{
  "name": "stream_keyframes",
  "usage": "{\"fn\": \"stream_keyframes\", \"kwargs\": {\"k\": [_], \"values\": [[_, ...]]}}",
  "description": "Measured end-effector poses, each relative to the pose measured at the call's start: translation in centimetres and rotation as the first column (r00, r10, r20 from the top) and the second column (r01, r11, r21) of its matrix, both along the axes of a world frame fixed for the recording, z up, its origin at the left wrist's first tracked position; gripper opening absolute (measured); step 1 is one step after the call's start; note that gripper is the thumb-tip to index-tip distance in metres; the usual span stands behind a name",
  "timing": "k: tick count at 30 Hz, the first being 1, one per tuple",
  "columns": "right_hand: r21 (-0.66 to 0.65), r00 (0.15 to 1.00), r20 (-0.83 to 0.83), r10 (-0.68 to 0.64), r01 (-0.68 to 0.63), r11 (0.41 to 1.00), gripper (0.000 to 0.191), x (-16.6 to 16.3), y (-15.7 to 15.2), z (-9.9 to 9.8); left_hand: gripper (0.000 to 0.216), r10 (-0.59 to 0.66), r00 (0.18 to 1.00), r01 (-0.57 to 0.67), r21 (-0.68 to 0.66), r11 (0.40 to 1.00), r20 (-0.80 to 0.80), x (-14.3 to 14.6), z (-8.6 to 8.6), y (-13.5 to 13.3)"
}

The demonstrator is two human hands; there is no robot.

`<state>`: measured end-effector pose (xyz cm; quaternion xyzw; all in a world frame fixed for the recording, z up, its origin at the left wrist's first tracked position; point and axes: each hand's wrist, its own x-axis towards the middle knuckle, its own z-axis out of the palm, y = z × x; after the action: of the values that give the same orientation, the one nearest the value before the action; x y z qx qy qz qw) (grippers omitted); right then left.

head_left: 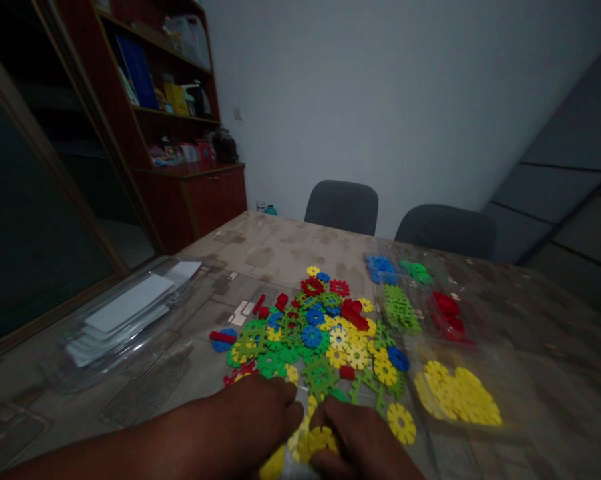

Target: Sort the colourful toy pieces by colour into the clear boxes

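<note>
A heap of flat plastic pieces (320,333) in red, blue, green and yellow lies in the middle of the table (280,250). My left hand (260,417) and my right hand (353,440) are together at the near edge of the heap, both with fingers curled. Between them sit yellow gear-shaped pieces (318,440), and the fingers of both hands close around them. Another yellow gear (401,423) lies loose just right of my right hand.
Clear bags at the right hold sorted pieces: yellow (458,397), red (448,313), green (400,308), blue (380,268). A clear plastic lidded box (125,320) stands at the left. Two grey chairs (341,207) are behind the table, and a wooden shelf cabinet (180,133) stands at far left.
</note>
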<state>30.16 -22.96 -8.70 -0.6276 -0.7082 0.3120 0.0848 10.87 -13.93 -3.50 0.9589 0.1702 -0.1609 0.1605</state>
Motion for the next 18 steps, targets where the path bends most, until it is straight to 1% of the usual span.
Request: {"fn": "stream_keyframes", "kwargs": {"k": [2,5,8,10,12,15,18], "values": [[-0.046,0.999,0.036,0.001,0.000,0.999,0.042,-0.6,0.3,0.1,0.037,-0.002,0.999,0.003,-0.014,1.000,0.044,-0.4,-0.3,0.1],[-0.148,0.994,0.104,0.012,0.004,0.989,0.056,-1.6,0.8,1.2,0.034,-0.013,0.998,0.014,-0.011,1.000,0.062,-0.8,-0.7,0.1],[-0.221,0.978,0.207,0.041,0.006,0.975,0.061,-2.5,1.3,2.4,0.033,0.010,0.999,-0.009,-0.016,1.000,0.039,-0.8,-0.4,0.0],[-0.216,0.968,0.248,0.040,0.015,0.976,0.060,-2.8,1.3,2.6,0.033,0.016,1.000,-0.015,-0.037,0.999,0.018,-0.8,0.1,-0.1],[-0.187,0.970,0.241,0.022,0.024,0.982,0.055,-2.8,1.2,2.2,0.031,0.014,1.000,-0.013,-0.057,0.998,0.001,-0.8,0.4,-0.1],[-0.110,0.988,0.157,0.005,0.013,0.994,0.044,-2.4,0.7,1.0,0.030,0.043,0.999,-0.041,-0.063,0.997,0.020,-0.9,0.1,0.2],[-0.064,0.994,0.107,-0.008,0.015,0.998,0.040,-1.9,0.5,0.2,0.026,0.065,0.997,-0.060,-0.089,0.994,0.051,-1.0,-0.1,0.8]]}}
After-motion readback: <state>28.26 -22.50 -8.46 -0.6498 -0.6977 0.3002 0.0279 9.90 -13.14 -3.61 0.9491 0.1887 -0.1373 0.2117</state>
